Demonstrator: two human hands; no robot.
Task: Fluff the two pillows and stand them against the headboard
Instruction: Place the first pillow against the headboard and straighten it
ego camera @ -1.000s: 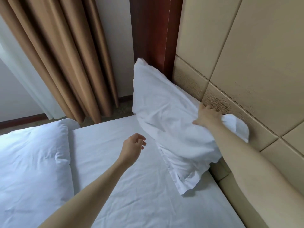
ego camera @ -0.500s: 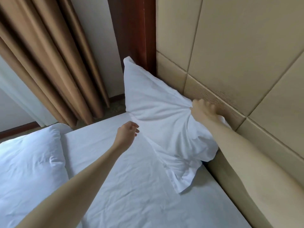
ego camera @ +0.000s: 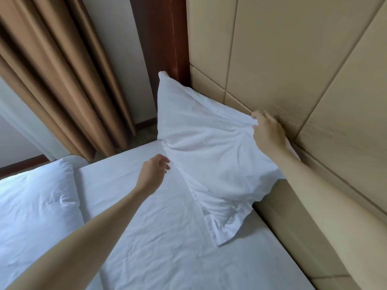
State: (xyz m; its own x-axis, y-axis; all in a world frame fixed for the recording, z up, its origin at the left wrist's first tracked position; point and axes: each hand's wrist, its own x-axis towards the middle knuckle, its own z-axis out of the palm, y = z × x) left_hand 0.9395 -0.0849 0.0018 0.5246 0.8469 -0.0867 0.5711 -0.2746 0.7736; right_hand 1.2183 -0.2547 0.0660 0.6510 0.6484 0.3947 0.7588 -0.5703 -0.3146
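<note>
A white pillow (ego camera: 209, 151) leans against the tan padded headboard (ego camera: 293, 70), its upper corner reaching the dark wood post. My right hand (ego camera: 268, 132) pinches the pillow's top edge where it meets the headboard. My left hand (ego camera: 154, 172) hovers just left of the pillow's lower edge, fingers loosely curled and holding nothing. The pillowcase's loose flap (ego camera: 226, 227) trails onto the white sheet (ego camera: 157, 237). I see only one pillow for certain.
A puffy white duvet or second pillow (ego camera: 35, 206) lies at the left of the bed. Brown curtains (ego camera: 62, 80) hang beyond the bed's far edge. A dark wood post (ego camera: 165, 38) stands beside the headboard.
My right hand shifted along the pillow's top edge and now pinches the fabric with fingers lifted. My left hand stays near the pillow's lower left side. The pillow sits more upright.
</note>
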